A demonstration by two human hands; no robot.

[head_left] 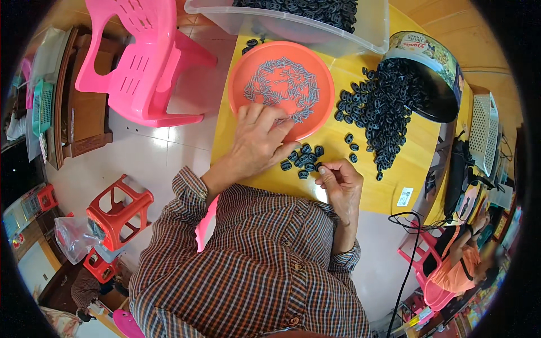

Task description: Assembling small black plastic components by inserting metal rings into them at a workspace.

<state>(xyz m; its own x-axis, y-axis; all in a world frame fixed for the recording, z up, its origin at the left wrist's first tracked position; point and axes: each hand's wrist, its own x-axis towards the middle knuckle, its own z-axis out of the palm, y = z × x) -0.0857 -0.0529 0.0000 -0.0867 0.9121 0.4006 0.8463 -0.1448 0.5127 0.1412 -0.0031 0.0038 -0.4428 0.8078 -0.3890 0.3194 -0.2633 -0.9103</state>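
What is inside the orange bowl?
Many small, slim grey pieces lie scattered in the orange bowl. The left hand covers part of its near side; whatever lies beneath cannot be seen.

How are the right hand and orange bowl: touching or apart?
Apart: the head view shows yellow table and black pieces between the right hand and orange bowl.

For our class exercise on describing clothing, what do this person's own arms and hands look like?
The left hand and right hand are ungloved. Long checked sleeves in brown, dark and pale tones end short of the wrists; a button shows on the left cuff.
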